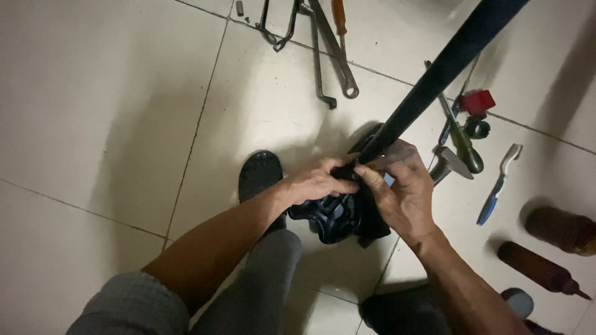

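1. Between your two hands sits a black moulded part (pixel 335 217), glossy and rounded, held above the tiled floor (pixel 112 111); a long dark pole (pixel 434 80) runs from it up and away past your right hand.
2. Your left hand (pixel 316 181) is curled over the top of the black part, fingers closed down on it where the pole meets it.
3. Your right hand (pixel 403 192) wraps the part's far side, its fingers pressed against the joint at the pole's lower end (the fingertips nearly meet those of the left hand).
4. Just below your left wrist a dark shoe (pixel 259 174) rests on the floor.
5. Beyond your right hand lie a hammer (pixel 448 162), a green-handled screwdriver (pixel 462 141), a small red block (pixel 478 101) and a blue-and-white toothbrush (pixel 498 183).
6. Well beyond both hands lie long metal wrenches (pixel 329 56).
7. Right of your right forearm lie two brown bottles (pixel 546 251).
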